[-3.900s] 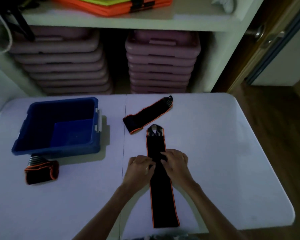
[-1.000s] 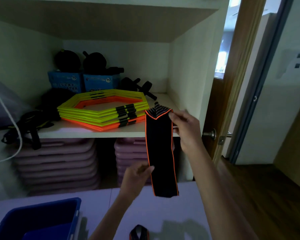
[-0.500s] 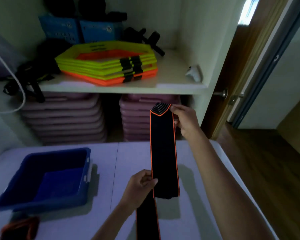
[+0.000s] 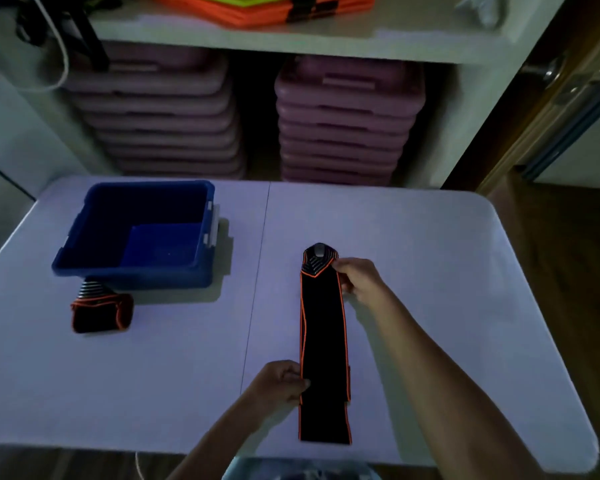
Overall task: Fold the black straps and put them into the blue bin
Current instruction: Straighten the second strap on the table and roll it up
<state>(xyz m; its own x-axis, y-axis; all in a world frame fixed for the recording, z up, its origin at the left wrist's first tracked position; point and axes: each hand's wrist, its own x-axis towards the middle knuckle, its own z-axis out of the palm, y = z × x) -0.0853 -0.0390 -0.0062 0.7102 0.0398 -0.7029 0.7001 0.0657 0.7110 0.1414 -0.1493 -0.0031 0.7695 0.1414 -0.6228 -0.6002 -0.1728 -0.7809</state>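
**Task status**

1. The bench (image 4: 430, 254) carries all task items. Behind it, 2 stacks of purple platforms (image 4: 343, 126) sit under a shelf; they play no part in the task.
2. The blue bin (image 4: 132, 268) stands at the left rear of the bench. No strap shows inside it, though part of its interior is in shadow. Judge the binning step as not yet done for any strap.
3. The long strap (image 4: 323, 341) lies lengthwise on the right half of the bench, well apart from the bin. It appears doubled over: 1 layer lies on another, and the lower layer projects at the near end. Judge this as 1 fold in hand, with further folds needed before it is compact.
4. The folded strap (image 4: 101, 313) lies just in front of the bin, near its front wall. It looks ready to bin.
5. Your right hand (image 4: 359, 280) holds the far end of the long strap, fingers (image 4: 340, 268) pinched at its edge beside the striped tip.
6. Your left hand (image 4: 278, 381) holds the left edge near the near end, fingers (image 4: 300, 382) closed on the fabric.

**Markings**

No brand, label or writing can be read. The pale tabs on the right side of the bin show no legible text.
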